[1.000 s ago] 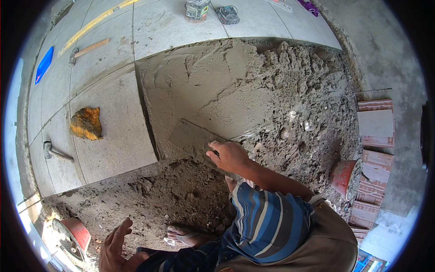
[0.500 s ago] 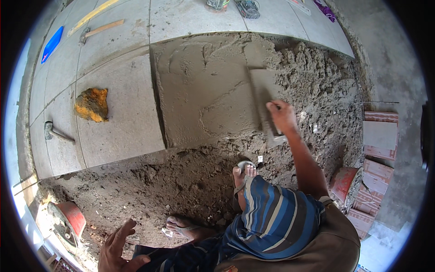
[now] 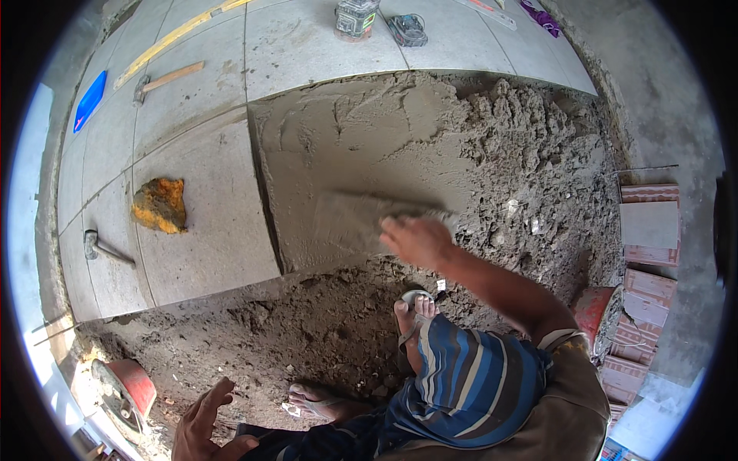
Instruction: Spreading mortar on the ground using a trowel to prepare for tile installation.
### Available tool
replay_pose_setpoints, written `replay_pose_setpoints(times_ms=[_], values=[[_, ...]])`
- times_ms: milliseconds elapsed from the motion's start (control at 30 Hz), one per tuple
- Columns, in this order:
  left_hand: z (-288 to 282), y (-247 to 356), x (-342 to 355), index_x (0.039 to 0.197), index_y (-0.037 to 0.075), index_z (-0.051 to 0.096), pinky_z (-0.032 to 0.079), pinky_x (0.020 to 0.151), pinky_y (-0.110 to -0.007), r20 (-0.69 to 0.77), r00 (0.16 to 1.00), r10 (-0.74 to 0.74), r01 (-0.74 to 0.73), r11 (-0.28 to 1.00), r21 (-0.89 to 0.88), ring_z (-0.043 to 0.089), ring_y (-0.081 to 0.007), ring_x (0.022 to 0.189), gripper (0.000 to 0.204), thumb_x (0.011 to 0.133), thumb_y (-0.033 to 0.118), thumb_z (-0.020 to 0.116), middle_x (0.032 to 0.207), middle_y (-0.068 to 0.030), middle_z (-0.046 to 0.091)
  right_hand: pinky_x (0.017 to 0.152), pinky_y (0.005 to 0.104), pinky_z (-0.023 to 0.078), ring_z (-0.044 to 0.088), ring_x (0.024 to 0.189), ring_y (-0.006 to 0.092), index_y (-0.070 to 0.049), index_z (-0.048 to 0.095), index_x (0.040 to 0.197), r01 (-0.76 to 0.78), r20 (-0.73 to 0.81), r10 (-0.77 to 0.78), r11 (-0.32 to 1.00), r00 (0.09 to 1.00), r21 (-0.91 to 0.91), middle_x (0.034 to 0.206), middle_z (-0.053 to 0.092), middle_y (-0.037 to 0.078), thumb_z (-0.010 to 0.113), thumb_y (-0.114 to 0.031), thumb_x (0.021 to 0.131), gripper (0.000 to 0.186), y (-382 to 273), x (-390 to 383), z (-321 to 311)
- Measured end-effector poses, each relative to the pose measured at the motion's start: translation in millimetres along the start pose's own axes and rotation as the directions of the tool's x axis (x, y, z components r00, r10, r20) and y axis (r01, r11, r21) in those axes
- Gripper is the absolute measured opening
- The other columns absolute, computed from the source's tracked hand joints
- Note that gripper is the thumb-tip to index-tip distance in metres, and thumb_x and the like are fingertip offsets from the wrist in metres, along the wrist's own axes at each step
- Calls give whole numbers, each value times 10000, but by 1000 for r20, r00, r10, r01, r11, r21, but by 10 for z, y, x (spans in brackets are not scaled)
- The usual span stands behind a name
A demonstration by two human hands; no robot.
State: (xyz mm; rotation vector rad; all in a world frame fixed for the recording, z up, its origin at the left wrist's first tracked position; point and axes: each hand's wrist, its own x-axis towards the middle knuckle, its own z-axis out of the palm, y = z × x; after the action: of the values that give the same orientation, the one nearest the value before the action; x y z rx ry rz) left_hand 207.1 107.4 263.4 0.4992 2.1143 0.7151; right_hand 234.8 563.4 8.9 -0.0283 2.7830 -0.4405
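At mid-frame the person's right hand (image 3: 417,243) is clamped on a flat, rectangular trowel (image 3: 352,218) over smooth grey mortar (image 3: 346,161), crumbly toward the upper right. The left hand (image 3: 201,430), fingers apart, is at lower left; a ragged orange lump (image 3: 160,206) sits on matte tile (image 3: 219,207) at left.

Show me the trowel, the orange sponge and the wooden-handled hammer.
Trowel (image 3: 350,217): head view, on its blurred blade.
Orange sponge (image 3: 160,206): head view, on its middle.
Wooden-handled hammer (image 3: 174,75): head view, on its handle.
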Motion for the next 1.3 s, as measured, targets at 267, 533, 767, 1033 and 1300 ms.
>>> replay_pose_setpoints(times_ms=[267,533,767,1033,1300], values=[[-24,-36,181,1545,20,434,490,1080,-438,-7,994,-108,107,994,-31,585,-326,1318,769,901,259,781,1501,-199,548,744,428,630,750,929,332,-90,458,1391,-461,-12,478,840,878,-287,1031,731,204,382,-391,1101,424,1047,817,-952],[-15,-96,122,1565,54,420,514,1031,-421,5,980,-200,200,979,-44,619,-319,1269,823,879,298,804,1486,-169,572,666,413,587,749,839,287,-23,734,1048,-472,-505,514,853,693,221,850,745,149,580,-431,1026,437,2205,422,-712],[-38,-414,131,1572,67,413,516,1022,-430,64,972,-228,231,971,-55,622,-319,1268,855,856,276,830,1488,-169,570,471,387,455,483,482,136,-19,736,1086,-494,-54,838,371,543,786,656,565,29,716,-342,971,343,1680,683,-1038],[-33,-513,272,1555,44,428,489,1066,-437,104,995,-9,19,995,-98,600,-323,1306,800,906,340,791,1508,-178,550,436,344,472,506,468,137,-4,737,1071,-481,-4,752,426,659,766,629,562,39,723,-323,970,335,1604,848,-1005],[-67,-352,236,1557,33,421,486,1066,-442,78,996,-42,46,998,-47,602,-327,1301,828,908,396,784,1489,-188,565,460,381,464,525,467,165,-5,697,862,-434,-105,707,536,699,725,621,592,48,733,-326,948,334,1512,1145,-873]])
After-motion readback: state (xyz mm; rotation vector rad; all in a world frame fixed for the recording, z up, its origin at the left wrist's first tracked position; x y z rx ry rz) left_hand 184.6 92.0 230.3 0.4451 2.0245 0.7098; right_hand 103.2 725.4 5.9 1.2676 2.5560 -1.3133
